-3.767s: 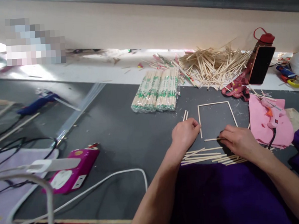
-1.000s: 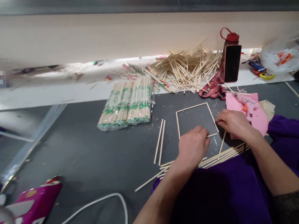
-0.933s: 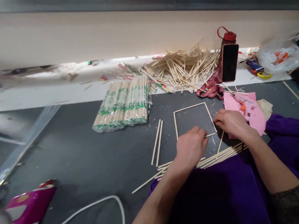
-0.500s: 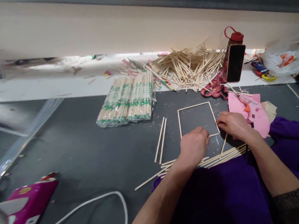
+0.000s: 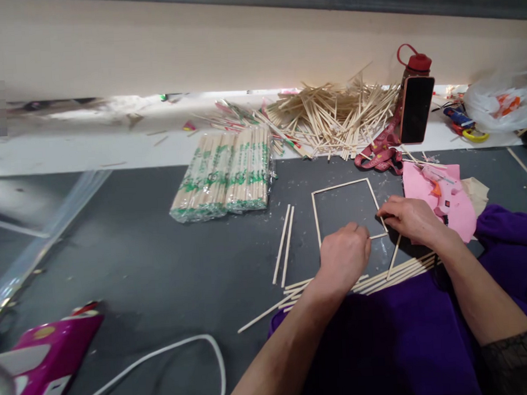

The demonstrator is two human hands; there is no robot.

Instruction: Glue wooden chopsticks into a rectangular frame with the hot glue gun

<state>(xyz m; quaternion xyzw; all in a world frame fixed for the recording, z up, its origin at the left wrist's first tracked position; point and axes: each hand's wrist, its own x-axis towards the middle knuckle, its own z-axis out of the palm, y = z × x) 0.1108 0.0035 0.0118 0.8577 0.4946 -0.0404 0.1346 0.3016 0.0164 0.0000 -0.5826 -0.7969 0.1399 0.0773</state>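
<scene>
A square frame of thin wooden sticks [image 5: 340, 186] lies flat on the dark table. My left hand [image 5: 344, 258] rests curled over its near side, fingertips pressed on the bottom stick. My right hand [image 5: 410, 219] is closed in a pinch at the frame's near right corner, where that stick meets the right side. Several loose sticks [image 5: 382, 277] lie in a row just below both hands, by the purple cloth on my lap [image 5: 386, 344]. Two more sticks [image 5: 285, 243] lie side by side left of the frame.
Wrapped stick bundles [image 5: 224, 176] lie left of the frame, a loose stick heap [image 5: 334, 114] behind it. A red bottle with a phone [image 5: 415, 107] stands at the back right. A glue gun on pink paper [image 5: 440, 191] is at right. A magenta power strip [image 5: 42, 362] and white cable [image 5: 166, 356] sit near left.
My hands have stayed at the frame's near side; the right hand shifted slightly up along the near right corner. The view moved a little.
</scene>
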